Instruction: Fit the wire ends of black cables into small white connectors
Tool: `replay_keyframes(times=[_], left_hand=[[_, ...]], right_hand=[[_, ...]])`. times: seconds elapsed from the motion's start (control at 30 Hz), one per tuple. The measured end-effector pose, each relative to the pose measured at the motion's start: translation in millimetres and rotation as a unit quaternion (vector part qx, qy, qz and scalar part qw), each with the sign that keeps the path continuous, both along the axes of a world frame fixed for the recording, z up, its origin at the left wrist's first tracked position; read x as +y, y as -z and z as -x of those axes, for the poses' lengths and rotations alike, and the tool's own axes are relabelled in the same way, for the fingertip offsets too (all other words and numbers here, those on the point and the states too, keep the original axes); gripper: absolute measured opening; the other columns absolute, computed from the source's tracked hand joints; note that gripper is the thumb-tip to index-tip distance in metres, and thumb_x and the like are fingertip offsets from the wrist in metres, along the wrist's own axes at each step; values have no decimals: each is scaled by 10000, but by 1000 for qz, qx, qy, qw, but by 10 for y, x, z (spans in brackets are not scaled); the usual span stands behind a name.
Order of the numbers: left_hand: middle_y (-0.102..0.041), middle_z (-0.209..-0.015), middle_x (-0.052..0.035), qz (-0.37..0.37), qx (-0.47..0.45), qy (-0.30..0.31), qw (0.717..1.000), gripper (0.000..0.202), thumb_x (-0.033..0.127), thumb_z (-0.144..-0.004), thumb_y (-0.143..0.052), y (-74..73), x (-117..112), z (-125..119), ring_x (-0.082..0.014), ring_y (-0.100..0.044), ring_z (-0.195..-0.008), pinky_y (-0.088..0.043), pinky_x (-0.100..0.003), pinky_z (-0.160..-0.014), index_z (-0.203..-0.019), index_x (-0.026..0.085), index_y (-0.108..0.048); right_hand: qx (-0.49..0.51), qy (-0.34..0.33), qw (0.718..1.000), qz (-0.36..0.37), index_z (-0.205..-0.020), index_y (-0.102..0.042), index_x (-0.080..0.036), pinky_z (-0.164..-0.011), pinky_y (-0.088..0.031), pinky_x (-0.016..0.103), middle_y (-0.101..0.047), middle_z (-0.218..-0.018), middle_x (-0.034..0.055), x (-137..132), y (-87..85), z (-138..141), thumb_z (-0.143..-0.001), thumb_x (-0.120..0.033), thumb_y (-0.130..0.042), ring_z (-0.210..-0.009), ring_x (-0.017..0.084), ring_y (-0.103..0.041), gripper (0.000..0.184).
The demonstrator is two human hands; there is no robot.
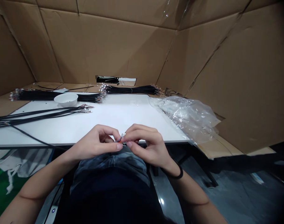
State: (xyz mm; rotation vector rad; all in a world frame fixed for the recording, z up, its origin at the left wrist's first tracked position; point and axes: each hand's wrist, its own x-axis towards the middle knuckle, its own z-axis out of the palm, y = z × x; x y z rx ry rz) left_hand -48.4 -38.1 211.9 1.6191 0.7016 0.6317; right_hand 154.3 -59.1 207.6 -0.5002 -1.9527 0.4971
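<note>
**Left hand [95, 143] and right hand [147, 145] pinch a fine wire end [120, 139] at the bench edge**

Nearest the camera, denim jeans [111, 161] sit under both forearms, and a black wristband [176, 174] circles the right wrist. The hands are together at lower center of the frame, fingertips almost meeting, with the wire end clamped between them. It shows a sliver of bright metal and a touch of red or orange; finer detail is too small to tell.

The hands sit just over the front edge of the white bench [123, 115]. To their left, loose black cables [39, 113] lie across the bench, and one trails off its front edge. Farther up on the left, a shallow white bowl [66, 100] rests on a thick bundle of black cables [51, 95], and a few small specks in it are too small to name. A second bundle of black cables [132, 90] lies along the far edge, its white-tipped connectors bunched at upper center. A crumpled clear plastic bag [186, 119] sits at the right of the bench. Cardboard sheets [104, 46] line the wall behind and to the right.
</note>
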Motion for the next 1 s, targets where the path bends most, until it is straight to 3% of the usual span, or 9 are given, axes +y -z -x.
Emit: replay_keyframes(times=[0.17,0.27,0.37,0.47,0.57,0.67,0.73,0.83,1.0], left_hand=[[-402,-543,64,19,-8,0,1000,269,362,-790,-719,3,-13,1,-36,-300,-445,-179,-191,-425,-783,138,-571],[-389,-529,80,-6,-17,-7,1000,221,326,-830,-693,-4,-51,-5,-23,-296,-423,-177,-169,-409,-851,137,-581],[-519,-773,40,-98,-51,-55,992,183,241,-865,-663,6,-103,-22,-2,-390,-454,-269,-151,-423,-1004,187,-557],[-544,-1016,1,-229,-68,-92,967,154,168,-899,-611,36,-138,-41,-5,-501,-523,-405,-154,-462,-1028,230,-554],[-549,-1057,-25,-347,-61,-91,932,140,106,-920,-550,67,-145,-57,-37,-576,-631,-511,-160,-527,-967,211,-631],[-579,-1030,-38,-411,-59,-113,903,206,62,-916,-537,82,-141,-69,-59,-600,-697,-548,-159,-579,-990,205,-665],[-605,-996,-40,-420,-44,-129,897,211,62,-913,-543,81,-142,-75,-71,-604,-717,-545,-163,-596,-1006,203,-671],[-645,-952,-52,-386,-20,-144,911,168,110,-924,-542,62,-156,-80,-105,-616,-766,-540,-182,-621,-987,190,-676],[-654,-903,-39,-270,-14,-143,952,132,194,-931,-543,-9,-176,-75,-61,-567,-566,-493,-186,-539,-939,158,-669]], right_hand=[[-3,10,1000,13,-841,-722,-154,-484,-461,200,-677,-761,37,-12,-1,3,-831,-128,-677,-588,93,-570,53],[-2,16,999,30,-822,-714,-161,-495,-463,208,-688,-757,38,-14,-6,7,-843,-141,-675,-607,103,-587,49],[7,20,997,71,-807,-706,-164,-493,-461,209,-694,-764,31,-10,-11,11,-853,-161,-674,-573,90,-568,56],[28,22,990,139,-805,-706,-154,-456,-445,194,-673,-757,23,-7,-21,12,-856,-207,-686,-518,68,-546,76],[48,14,977,209,-815,-704,-150,-418,-430,180,-658,-760,12,-10,-33,10,-850,-268,-706,-467,53,-544,123],[72,12,967,244,-822,-698,-150,-396,-422,166,-661,-782,8,-14,-35,11,-837,-308,-724,-438,42,-542,161],[86,12,966,242,-822,-697,-149,-389,-422,158,-660,-788,7,-15,-28,16,-827,-302,-736,-436,39,-545,157],[97,10,971,219,-823,-702,-150,-394,-427,156,-656,-791,9,-11,-11,27,-837,-258,-722,-441,39,-552,111],[99,-1,982,161,-834,-726,-160,-402,-438,169,-654,-783,19,6,16,31,-851,-201,-699,-469,52,-558,51]])
